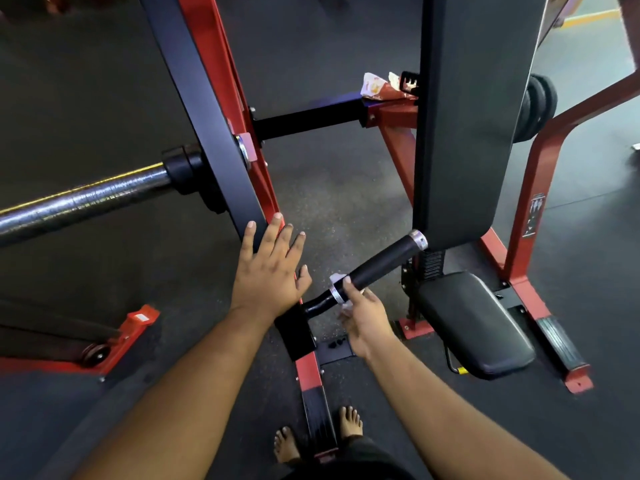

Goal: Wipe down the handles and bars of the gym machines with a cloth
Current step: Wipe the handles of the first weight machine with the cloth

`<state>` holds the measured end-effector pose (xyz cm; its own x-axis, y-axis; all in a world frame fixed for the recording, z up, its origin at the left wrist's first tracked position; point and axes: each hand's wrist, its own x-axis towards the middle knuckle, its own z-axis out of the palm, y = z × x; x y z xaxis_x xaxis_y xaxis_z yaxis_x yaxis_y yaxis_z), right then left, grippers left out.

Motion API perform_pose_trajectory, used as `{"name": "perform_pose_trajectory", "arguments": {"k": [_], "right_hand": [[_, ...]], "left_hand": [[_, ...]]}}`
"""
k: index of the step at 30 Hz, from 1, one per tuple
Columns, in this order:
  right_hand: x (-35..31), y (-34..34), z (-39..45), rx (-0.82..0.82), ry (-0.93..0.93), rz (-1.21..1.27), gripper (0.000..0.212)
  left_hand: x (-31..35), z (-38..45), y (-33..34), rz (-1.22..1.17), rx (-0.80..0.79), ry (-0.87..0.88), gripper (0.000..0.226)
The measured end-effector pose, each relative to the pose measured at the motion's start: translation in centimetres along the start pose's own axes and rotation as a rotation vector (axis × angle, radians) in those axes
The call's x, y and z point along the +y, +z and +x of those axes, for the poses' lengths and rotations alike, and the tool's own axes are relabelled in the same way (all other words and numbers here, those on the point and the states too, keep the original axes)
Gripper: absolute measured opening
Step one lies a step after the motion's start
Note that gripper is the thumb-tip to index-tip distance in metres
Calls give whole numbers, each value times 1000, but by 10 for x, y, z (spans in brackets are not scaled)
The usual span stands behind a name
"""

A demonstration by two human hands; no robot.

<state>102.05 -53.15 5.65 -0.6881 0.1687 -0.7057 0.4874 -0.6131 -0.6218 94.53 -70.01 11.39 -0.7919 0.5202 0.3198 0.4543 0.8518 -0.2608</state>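
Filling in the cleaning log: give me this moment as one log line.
left hand: open, flat on machine arm | right hand: holds white cloth at handle | step: wiping handle

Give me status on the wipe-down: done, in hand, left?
Done: nothing shows as wiped. In hand: right hand holds a small white cloth at the lower end of the black handle; left hand rests flat on the frame bar. Left: the handle's upper length and the steel bar.
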Motion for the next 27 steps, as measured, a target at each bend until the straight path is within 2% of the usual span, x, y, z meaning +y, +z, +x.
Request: {"name": "perform_pose_trajectory", "arguments": {"k": [3, 5, 6, 7, 9, 10, 11, 13, 15, 17, 19, 21, 24, 25, 27], "right_hand": [[-10, -18, -17, -64, 37, -155, 12], [-33, -36, -28, -101, 15, -362, 17], [-47, -44, -33, -90, -96, -497, 20], [-61, -50, -33, -17, -289, -651, 21], [-86, -57, -22, 221, -761, -932, 26], [-93, -59, -12, 310, -936, -1080, 32], [-97, -60, 1, 368, -1030, -1248, 39], [-85, -64, 25, 419, -1020, -1520, 55], [-54, -64, 38, 430, -1001, -1521, 66], [-24, -57, 34, 403, -994, -1491, 68], [2, -46, 25, 356, -998, -1574, 68], [23, -34, 15, 245, -1002, -1667, 69], [23, -28, -5, -19, -1057, -1647, 61], [13, -30, -9, -31, -1100, -1602, 63], [-18, -41, -4, 157, -1151, -1507, 70]], "left_hand": [[-1, 1, -3, -4, -27, 5, 58], [-1, 1, -4, -2, -46, 4, 60], [-2, 1, -4, -3, -54, 2, 60], [-2, 0, -4, -1, -61, 3, 61], [-4, 0, -5, 6, -81, 9, 62], [-4, 0, -5, 8, -90, 13, 63], [-5, -1, -6, 11, -95, 15, 63], [-6, 0, -7, 3, -107, 22, 63], [-7, -1, -6, -8, -111, 35, 64], [-7, -3, -5, -17, -111, 47, 65], [-8, -4, -5, -25, -106, 57, 66], [-10, -4, -5, -28, -113, 78, 68], [-12, -5, -7, -5, -126, 108, 70], [-13, -5, -7, -3, -129, 112, 70], [-13, -6, -5, -3, -128, 120, 70]]}}
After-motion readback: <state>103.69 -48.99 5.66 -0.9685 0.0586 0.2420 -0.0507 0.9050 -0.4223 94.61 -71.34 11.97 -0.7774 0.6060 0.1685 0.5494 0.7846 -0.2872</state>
